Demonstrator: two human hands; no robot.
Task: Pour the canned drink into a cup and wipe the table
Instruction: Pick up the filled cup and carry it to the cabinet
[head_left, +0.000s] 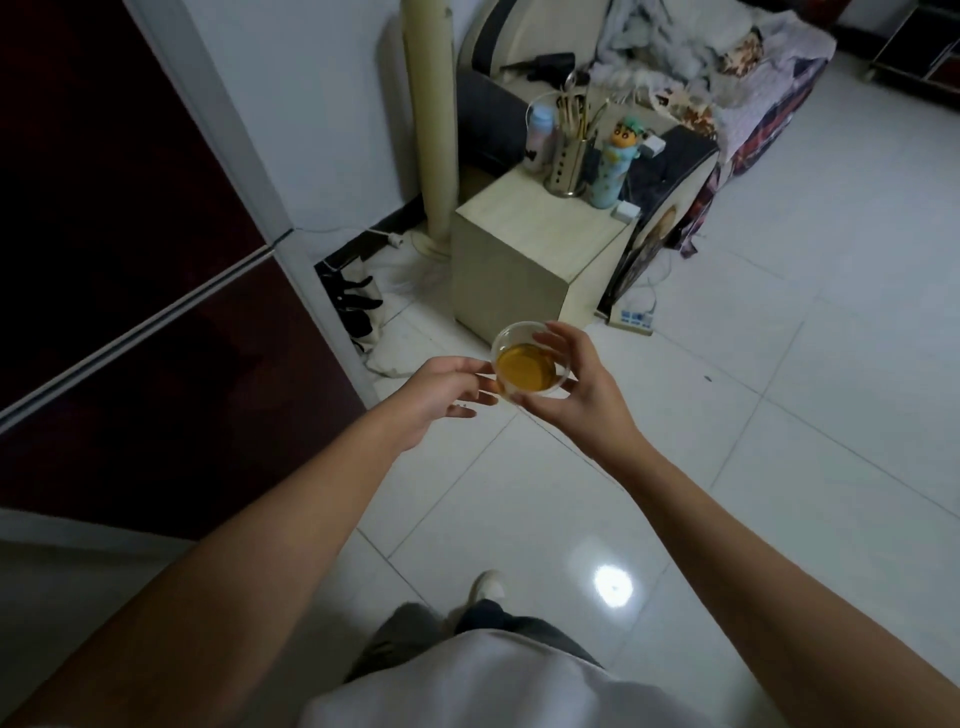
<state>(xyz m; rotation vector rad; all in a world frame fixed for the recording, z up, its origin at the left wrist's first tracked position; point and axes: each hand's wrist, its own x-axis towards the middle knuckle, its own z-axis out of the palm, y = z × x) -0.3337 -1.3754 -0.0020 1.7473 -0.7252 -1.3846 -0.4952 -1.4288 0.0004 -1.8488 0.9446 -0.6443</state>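
Pour looks done: clear cup (531, 364) holds amber drink, carried mid-air over the tiled floor (779, 415). Right hand (576, 384) grip curls round cup's far side & base; left hand (441, 392) is loose, fingertips near/at the rim, can't tell contact. No can in view. Wiping left. Cabinet (519, 260) surface edge just ahead; open floor to the right.

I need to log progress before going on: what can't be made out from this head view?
- Can: none in view.
- Cup base: covered by right hand.
- Left hand fingertips: contact with cup unclear.
- Cabinet top beyond the utensil holder: blocked by bottles.
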